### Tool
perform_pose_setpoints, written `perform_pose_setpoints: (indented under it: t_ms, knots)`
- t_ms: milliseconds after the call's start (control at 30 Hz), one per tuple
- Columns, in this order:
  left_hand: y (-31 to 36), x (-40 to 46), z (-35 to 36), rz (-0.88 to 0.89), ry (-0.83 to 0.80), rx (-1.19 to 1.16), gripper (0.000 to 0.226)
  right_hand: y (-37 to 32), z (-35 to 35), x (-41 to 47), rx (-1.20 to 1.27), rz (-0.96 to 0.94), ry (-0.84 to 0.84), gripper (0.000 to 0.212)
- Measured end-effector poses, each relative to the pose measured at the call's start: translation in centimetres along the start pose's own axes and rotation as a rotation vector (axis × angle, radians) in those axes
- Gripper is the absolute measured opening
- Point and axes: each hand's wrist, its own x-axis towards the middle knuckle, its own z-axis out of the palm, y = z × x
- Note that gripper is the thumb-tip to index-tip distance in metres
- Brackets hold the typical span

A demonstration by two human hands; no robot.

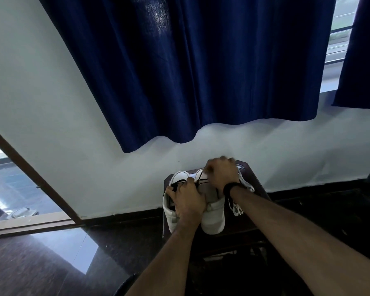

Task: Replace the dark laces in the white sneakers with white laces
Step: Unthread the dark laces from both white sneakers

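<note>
white sneakers (213, 218) sit side by side on a dark stool (255, 184), heels toward the person, likely so the eyelets face up for unlacing. left hand (187, 201) lies pressed over the sneaker furthest from the stool's right edge, fingers curled onto the dark laces (198, 182), seemingly bracing it. right hand (221, 173) is bunched over the other sneaker's toe end, apparently pulling lace; exact pinch cannot be told. white laces (240, 195) lie heaped at the stool's right edge. both forearms reach forward, nearly straight.

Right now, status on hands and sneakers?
Left hand on left white sneaker, grip unclear. Right hand at right white sneaker, dark laces partly in. Loose white laces beside.
</note>
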Motion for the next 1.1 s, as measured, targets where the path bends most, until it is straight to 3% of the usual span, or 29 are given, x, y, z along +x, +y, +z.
perform_pose_setpoints:
  t_ms: [67, 133, 200, 267, 333, 400, 467, 600, 667, 767, 867, 933, 1000, 1067, 1100]
  knots:
    - [0.1, -0.1, -0.3, -0.008, -0.016, -0.008, 0.027, 1.5, -1.4, 1.0, 0.319, 0.313, 0.18, 0.015]
    - [0.2, -0.1, -0.4, -0.012, -0.018, -0.013, 0.027, 2.9, -2.1, 1.6, 0.467, 0.422, 0.198, 0.017]
    - [0.2, -0.1, -0.4, -0.01, -0.01, -0.006, 0.027, 3.3, -2.6, 1.5, 0.259, 0.299, 0.086, 0.019]
    - [0.1, -0.1, -0.2, -0.011, -0.006, 0.003, 0.027, 2.6, -2.3, 0.7, 0.042, 0.039, -0.002, 0.029]
    - [-0.1, -0.1, 0.1, -0.005, -0.006, 0.012, 0.026, 1.3, -1.5, 0.2, -0.011, -0.193, -0.121, 0.042]
    - [-0.1, 0.1, 0.2, -0.01, -0.014, 0.01, 0.026, 0.0, -0.1, 0.0, -0.095, -0.35, -0.291, 0.032]
    - [-0.1, 0.2, 0.1, -0.02, -0.038, 0.012, 0.027, -1.0, 1.1, -0.3, -0.188, -0.392, -0.34, 0.022]
    - [0.0, 0.1, -0.1, -0.016, -0.019, -0.004, 0.021, -1.2, 1.2, -0.7, -0.28, -0.323, -0.199, 0.021]
    - [0.0, 0.0, -0.3, -0.009, -0.021, -0.004, 0.023, -0.4, -0.2, -0.1, -0.097, -0.167, -0.052, 0.018]
    - [0.0, -0.1, -0.5, 0.004, -0.045, -0.003, 0.033, 1.9, -3.3, 1.5, 0.448, 0.209, 0.216, 0.011]
    - [0.0, -0.1, -0.2, 0.037, -0.005, 0.039, 0.047, 3.5, -5.7, 2.5, 0.729, 0.334, 0.141, 0.015]
    - [0.1, 0.1, -0.4, 0.093, 0.009, 0.086, 0.055, 4.0, -6.2, 2.2, 0.574, 0.297, -0.053, 0.026]
    - [0.2, 0.7, -0.7, 0.212, -0.054, 0.112, 0.062, 3.8, -5.8, 1.0, 0.18, 0.271, -0.28, 0.037]
    - [0.3, 1.9, -0.7, 0.343, -0.157, 0.085, 0.064, 2.7, -4.9, -0.6, -0.102, 0.24, -0.313, 0.05]
    - [0.3, 2.7, -0.8, 0.377, -0.222, 0.033, 0.061, 2.2, -4.3, -1.5, -0.066, 0.214, -0.241, 0.046]
